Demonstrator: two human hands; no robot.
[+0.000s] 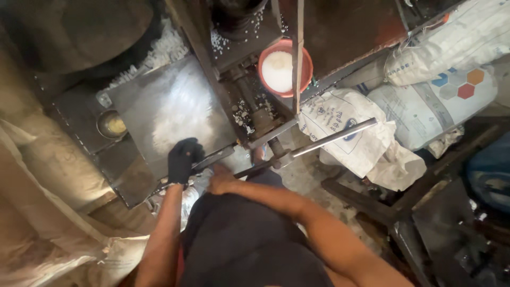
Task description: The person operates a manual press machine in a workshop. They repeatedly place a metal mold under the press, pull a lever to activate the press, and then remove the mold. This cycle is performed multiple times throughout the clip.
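My left hand (183, 159) wears a black glove and is shut on a dark metal lever handle (215, 158) at the edge of a shiny steel plate (170, 106). My right hand (222, 182) is bare and rests low beside my dark clothing, just under a second metal bar (329, 138) that reaches out to the right from a press-like machine (255, 111); its fingers are partly hidden, so whether it holds anything is unclear. White granules lie scattered on the machine and plate.
A red bowl (305, 69) of white granules sits on the machine's far side. A small metal cup (111, 125) stands left of the plate. Several white woven sacks (425, 106) are stacked at right. Dark metal frames (382, 207) crowd the floor at lower right.
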